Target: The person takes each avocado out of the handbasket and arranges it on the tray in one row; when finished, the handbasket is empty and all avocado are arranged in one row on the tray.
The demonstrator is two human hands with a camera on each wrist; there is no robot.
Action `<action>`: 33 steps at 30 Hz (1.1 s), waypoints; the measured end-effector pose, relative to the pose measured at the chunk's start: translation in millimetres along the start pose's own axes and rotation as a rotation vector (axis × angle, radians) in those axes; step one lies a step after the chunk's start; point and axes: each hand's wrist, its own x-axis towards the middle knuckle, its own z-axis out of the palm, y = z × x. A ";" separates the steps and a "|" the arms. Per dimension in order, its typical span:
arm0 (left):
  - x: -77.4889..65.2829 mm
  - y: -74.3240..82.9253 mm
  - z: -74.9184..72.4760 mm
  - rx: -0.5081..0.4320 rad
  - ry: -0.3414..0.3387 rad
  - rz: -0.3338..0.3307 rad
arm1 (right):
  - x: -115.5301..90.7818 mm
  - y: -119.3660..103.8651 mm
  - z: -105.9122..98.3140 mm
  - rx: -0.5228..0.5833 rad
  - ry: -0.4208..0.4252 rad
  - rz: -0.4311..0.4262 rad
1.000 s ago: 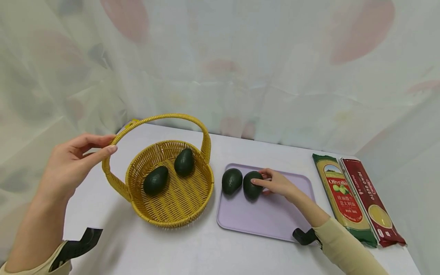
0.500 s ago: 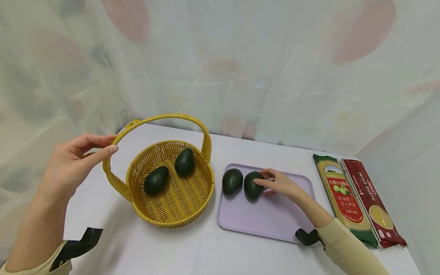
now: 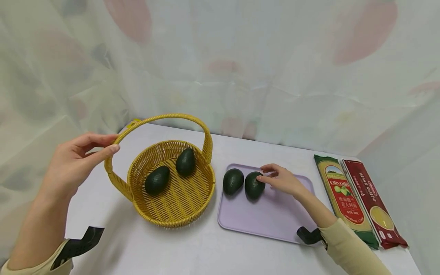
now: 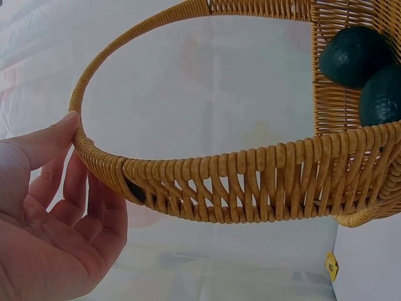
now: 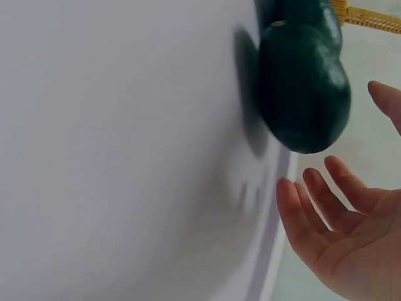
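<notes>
Wearer's clothing and kit, either side of the basket.
We log a plain cream left sleeve left of and nearer than the basket, and a matching right sleeve to its right. At the left cuff we see a bent black bracket with a squared end; at the right cuff, a stubby black fitting with a blunt end.

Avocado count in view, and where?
4: nearer dark green oval avocado and farther avocado in the round yellow wicker basket; left avocado and right avocado on the rectangular lilac tray. None seems hidden.
</notes>
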 end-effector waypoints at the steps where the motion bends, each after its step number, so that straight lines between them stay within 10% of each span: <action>1: 0.1 -0.3 0.1 -0.005 -0.001 0.003 | -0.1 -1.6 -1.2 -0.019 0.018 -0.015; 12: 0.2 0.7 0.2 -0.013 0.004 -0.002 | 4.1 -29.3 -6.7 -0.049 0.088 -0.118; 33: -0.3 1.0 1.7 -0.020 0.012 0.013 | 19.3 -105.0 33.3 0.101 -0.162 -0.325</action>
